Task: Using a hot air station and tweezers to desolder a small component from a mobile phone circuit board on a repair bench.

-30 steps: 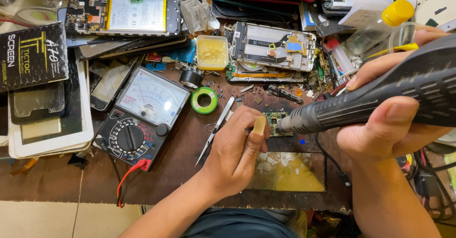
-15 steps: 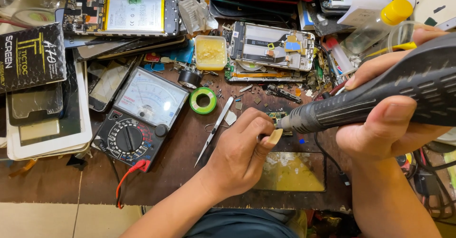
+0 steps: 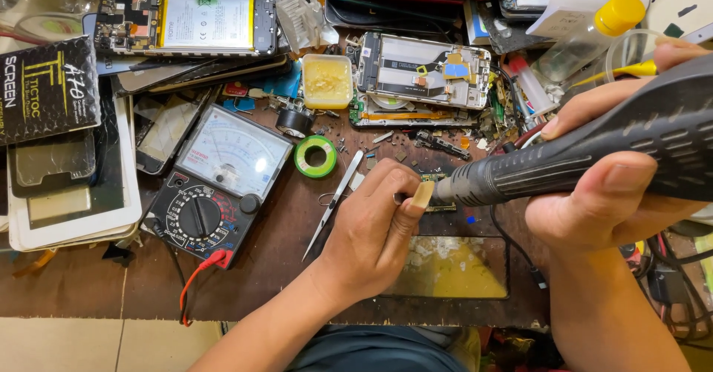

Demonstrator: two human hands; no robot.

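My right hand (image 3: 616, 201) grips a thick black ribbed tool handle (image 3: 594, 153) that points left, its metal tip just above a small green circuit board (image 3: 440, 194) on the brown bench. My left hand (image 3: 375, 227) rests on the bench with its fingers curled. Its thumb and fingertips pinch the board's left edge, right at the tool's tip. Whatever else sits under the fingers is hidden. Steel tweezers (image 3: 333, 205) lie loose just left of this hand.
An analog multimeter (image 3: 215, 186) with a red lead sits at the left, near a green solder-wire roll (image 3: 316, 156) and a yellow flux tub (image 3: 327, 81). Opened phones (image 3: 423, 75), screens and boxes crowd the back and left. A yellowed glass panel (image 3: 453, 268) lies at the front edge.
My left hand has slid slightly up and right, bringing the thumb against the tool's tip at the board. The right hand and tool have barely moved.
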